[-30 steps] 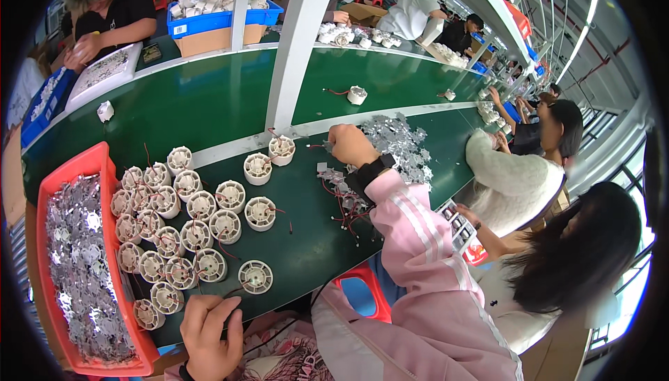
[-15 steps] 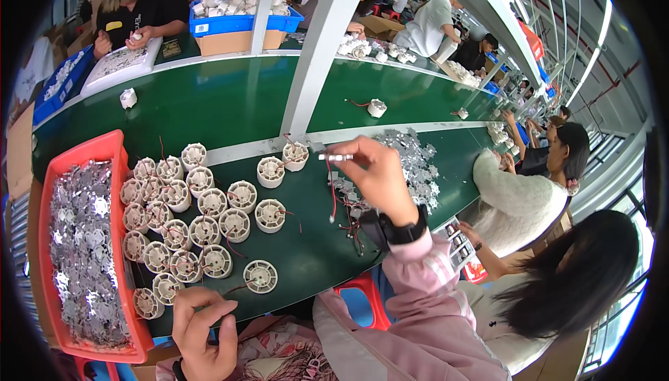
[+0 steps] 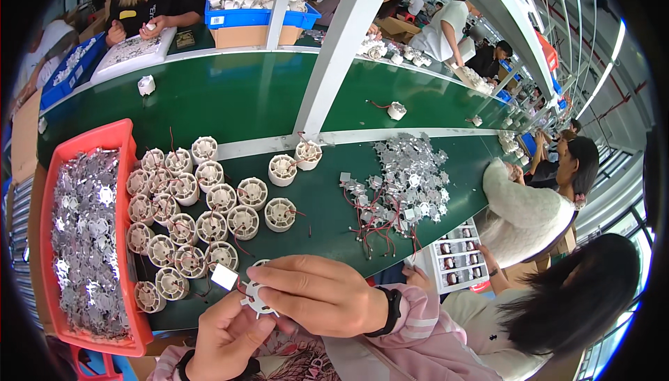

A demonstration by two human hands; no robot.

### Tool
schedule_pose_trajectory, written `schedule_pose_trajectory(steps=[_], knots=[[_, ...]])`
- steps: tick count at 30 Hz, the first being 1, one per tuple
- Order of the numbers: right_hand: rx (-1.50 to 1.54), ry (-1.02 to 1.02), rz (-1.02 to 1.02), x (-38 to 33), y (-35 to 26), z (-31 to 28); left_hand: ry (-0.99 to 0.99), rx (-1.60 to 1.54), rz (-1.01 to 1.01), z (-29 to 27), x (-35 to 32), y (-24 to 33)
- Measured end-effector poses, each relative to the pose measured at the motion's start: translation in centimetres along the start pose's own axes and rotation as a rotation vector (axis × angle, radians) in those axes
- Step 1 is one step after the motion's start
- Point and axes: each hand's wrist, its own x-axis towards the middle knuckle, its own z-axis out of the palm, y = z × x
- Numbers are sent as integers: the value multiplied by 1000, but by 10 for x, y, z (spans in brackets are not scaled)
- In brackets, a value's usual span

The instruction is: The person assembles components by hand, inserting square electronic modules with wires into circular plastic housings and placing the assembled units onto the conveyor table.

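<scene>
At the table's near edge my two hands are together. My left hand (image 3: pixel 228 332) is closed on a silver star-shaped metal plate (image 3: pixel 259 300), which is tilted and partly covered by fingers. Over its upper right side lie the bent fingers of my right hand (image 3: pixel 331 296), closed on the same plate. Beside the plate a small white square piece (image 3: pixel 224 276) sticks out, with a red wire near it; how the two join is hidden. Just left and beyond stand several round cream plastic housings (image 3: pixel 211 226) with spoked tops and thin red wires.
A red bin (image 3: pixel 129 193) full of silver star-shaped plates stands at the left. Right of the housings lies a heap of silver plates (image 3: pixel 411 179) and wired pieces. A white metal post (image 3: pixel 338 53) rises beyond. Co-workers sit at right, one beside a white compartment tray (image 3: pixel 456 259).
My right hand has come from the heap down to my left hand, which was open. Both now grip a metal plate. The view has shifted slightly.
</scene>
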Motion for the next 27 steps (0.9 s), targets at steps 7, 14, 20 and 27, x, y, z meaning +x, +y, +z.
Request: schedule_pose_trajectory(steps=[7, 14, 20, 27], knots=[[92, -18, 29, -8, 0, -5, 110, -67, -144, -9, -2, 1], [-7, 23, 26, -32, 7, 2, -30, 239, -97, -17, 8, 5], [364, 2, 382, -31, 1, 1, -20, 363, 15, -19, 9, -15], [356, -84, 466, -27, -2, 6, 128, 358, -44, -4, 8, -16]])
